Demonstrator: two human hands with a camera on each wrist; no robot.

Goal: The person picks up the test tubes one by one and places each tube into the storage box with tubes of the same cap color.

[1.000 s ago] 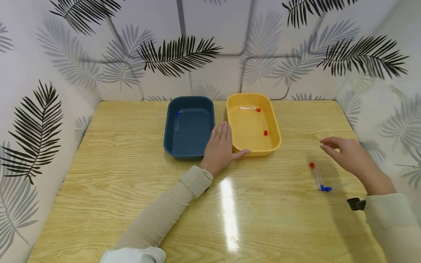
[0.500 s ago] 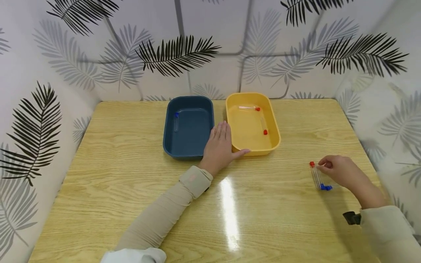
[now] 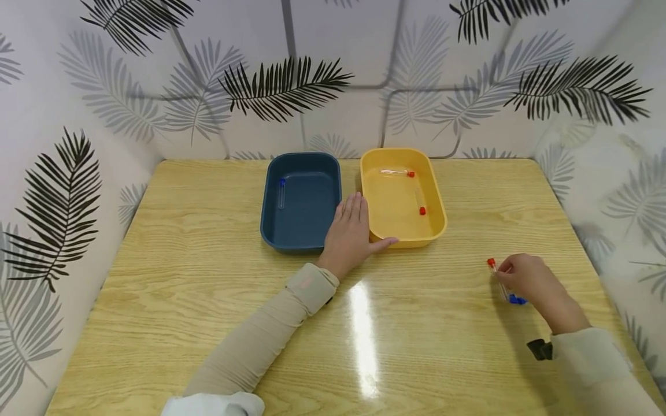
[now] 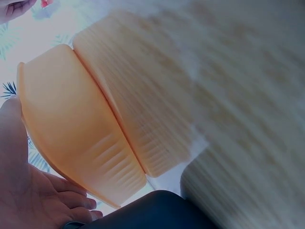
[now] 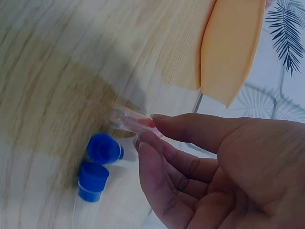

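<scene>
Now the right hand (image 3: 532, 286) has pinched the transparent red-capped tube (image 5: 126, 122) between thumb and fingertips, so the grasp looks made; two transparent blue-capped tubes (image 5: 93, 179) lie just beside. The left hand (image 3: 347, 237) (fingers straight, thumb spread) sits between the navy rounded-rectangle tray (image 3: 307, 216), holding one blue-capped tube (image 3: 281, 196), and the yellow rounded-rectangle tray (image 3: 390, 214), holding two red-capped tubes (image 3: 411, 174).

The surface (image 3: 182, 277) is light yellow-brown with wavy wood grain, its far corners rounded. A bright white streak of reflected light (image 3: 363, 341) lies on its near half. Behind it and along both sides stands a pale backdrop (image 3: 333, 32) printed with black palm fronds (image 3: 286, 89) and fainter grey fronds (image 3: 195, 92). Dark grey lines (image 3: 289, 29) cross it behind the far edge.
</scene>
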